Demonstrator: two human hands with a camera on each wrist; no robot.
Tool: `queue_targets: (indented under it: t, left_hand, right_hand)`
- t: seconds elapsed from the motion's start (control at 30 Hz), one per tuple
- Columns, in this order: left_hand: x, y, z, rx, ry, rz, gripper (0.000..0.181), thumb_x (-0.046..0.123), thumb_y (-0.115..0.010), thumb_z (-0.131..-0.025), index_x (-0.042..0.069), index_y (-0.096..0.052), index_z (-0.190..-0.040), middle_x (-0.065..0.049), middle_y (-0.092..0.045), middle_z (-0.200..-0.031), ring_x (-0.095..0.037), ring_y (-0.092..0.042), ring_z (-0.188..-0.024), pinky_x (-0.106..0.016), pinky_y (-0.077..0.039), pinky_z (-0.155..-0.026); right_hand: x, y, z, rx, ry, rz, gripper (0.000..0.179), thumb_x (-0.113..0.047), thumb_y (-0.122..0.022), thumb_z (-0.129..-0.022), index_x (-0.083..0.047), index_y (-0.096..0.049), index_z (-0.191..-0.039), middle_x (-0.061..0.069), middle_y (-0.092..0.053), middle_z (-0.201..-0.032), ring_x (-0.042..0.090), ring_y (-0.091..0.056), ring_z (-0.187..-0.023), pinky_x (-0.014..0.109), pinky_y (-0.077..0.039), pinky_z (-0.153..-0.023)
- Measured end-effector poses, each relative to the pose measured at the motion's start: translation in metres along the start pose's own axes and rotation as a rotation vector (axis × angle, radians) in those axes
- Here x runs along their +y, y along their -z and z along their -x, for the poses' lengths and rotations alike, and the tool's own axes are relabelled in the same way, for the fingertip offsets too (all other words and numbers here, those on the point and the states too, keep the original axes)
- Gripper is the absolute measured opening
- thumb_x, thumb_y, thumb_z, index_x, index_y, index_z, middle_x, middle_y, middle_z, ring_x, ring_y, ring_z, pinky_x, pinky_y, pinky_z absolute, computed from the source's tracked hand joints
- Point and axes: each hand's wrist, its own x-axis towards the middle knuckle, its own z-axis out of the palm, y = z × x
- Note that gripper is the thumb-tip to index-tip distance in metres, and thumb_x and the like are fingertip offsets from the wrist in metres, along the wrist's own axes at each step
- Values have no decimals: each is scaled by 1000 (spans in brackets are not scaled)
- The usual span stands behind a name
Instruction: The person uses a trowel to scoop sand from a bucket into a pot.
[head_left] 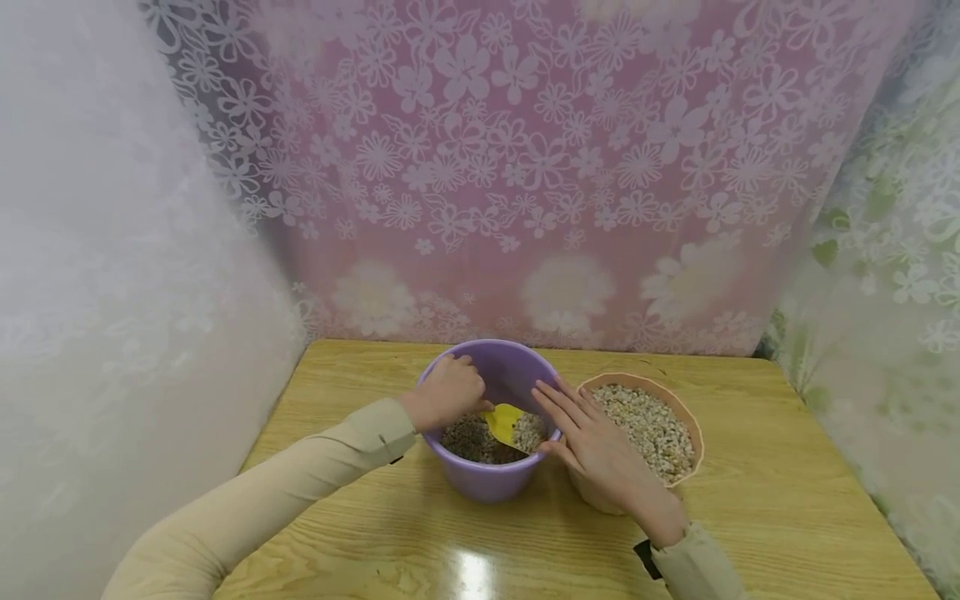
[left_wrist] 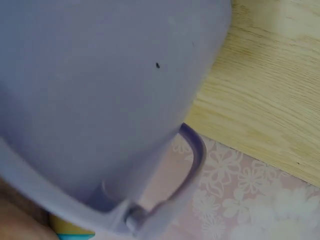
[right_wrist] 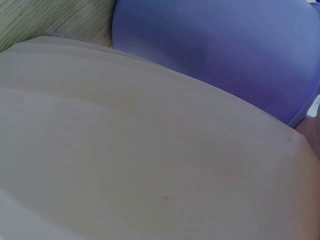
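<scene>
The left arm stretches forward over the purple bucket (head_left: 487,482), wrist bent, its hand (head_left: 448,386) curled round the handle end of a yellow scoop (head_left: 501,418), which tilts inside the bucket among speckled grains (head_left: 472,442). The right hand (head_left: 600,446) lies with long, straight fingers at the bucket's right rim, thumb apart, beside a tan pot (head_left: 693,417) holding paler grains (head_left: 645,425). The scoop's handle is hidden by the left fingers (so their exact grip is hard to make out). In the right wrist view the pot's wall fills most, cutting off the hand.
</scene>
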Motion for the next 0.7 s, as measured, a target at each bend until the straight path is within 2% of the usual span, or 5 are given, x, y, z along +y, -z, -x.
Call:
queue_targets:
  t: [0.1, 0.2, 0.37, 0.53, 0.7]
  left_hand:
    - [-4, 3, 3, 5, 32, 52, 50, 58, -62, -94, 17, -68, -65, 2, -67, -72, -18, -62, -75, -31, -52, -71]
    - [-7, 7, 7, 20, 74, 96, 54, 57, -61, -95, 17, -61, -59, 1, -65, -70, -19, -63, -74, -32, -53, -66]
    - [-12, 14, 14, 2, 143, 125, 54, 57, -58, -98, 16, -60, -62, 1, -61, -69, -19, -61, -71, -32, -52, -61]
    - [-18, 20, 22, -16, 231, 149, 57, 59, -55, -98, 16, -58, -61, 1, -59, -66, -18, -58, -66, -31, -50, -54]
    - [-27, 25, 33, -2, 276, 154, 56, 58, -55, -98, 17, -57, -60, 1, -57, -65, -18, -54, -66, -30, -44, -51]
  right_hand:
    - [1, 0, 1, 1, 1, -3, 71, -54, -33, -106, -2, -38, -154, 15, -39, -159, 39, -33, -147, 45, -18, -123]
    - [1, -1, 1, -5, -4, -5, 72, -54, -32, -106, -2, -35, -156, 15, -37, -160, 38, -32, -148, 48, -20, -122]
    - [0, -1, 2, -24, -26, -7, 72, -53, -37, -106, -4, -30, -158, 13, -33, -163, 36, -29, -150, 55, -27, -117]
    - [-2, 0, 2, -43, -56, -7, 72, -52, -43, -105, -6, -30, -159, 11, -30, -165, 34, -27, -151, 54, -26, -118]
    - [0, 0, 1, -42, -54, 4, 73, -53, -42, -105, -5, -31, -158, 11, -30, -164, 35, -28, -151, 54, -27, -118]
